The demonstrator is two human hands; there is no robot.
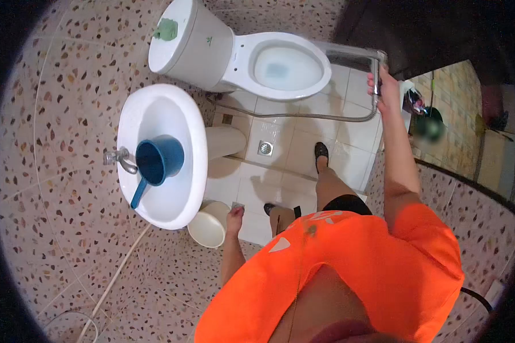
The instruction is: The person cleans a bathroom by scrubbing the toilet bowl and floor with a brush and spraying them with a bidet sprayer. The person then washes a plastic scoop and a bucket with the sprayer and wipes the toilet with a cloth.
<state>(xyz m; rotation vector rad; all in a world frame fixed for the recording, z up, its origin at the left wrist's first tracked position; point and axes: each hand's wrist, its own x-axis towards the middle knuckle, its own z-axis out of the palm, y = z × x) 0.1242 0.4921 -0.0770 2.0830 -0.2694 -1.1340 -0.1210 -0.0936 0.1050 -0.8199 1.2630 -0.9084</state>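
Note:
My right hand is wrapped round a silver bidet sprayer, out to the right of the toilet. A grey flexible hose hangs from the sprayer and runs low past the bowl. From the sprayer's head a pale, blurred streak, apparently water, reaches toward the front of the white toilet. Bluish water sits in the open bowl. My left hand is closed beside a cream bucket; whatever its curled fingers hold, if anything, is hidden.
A blue dipper lies in the white sink under a metal faucet. A green cloth-like lump rests on the toilet tank. Wet white tiles surround a floor drain. Behind my right hand, a doorway opens onto a tiled floor.

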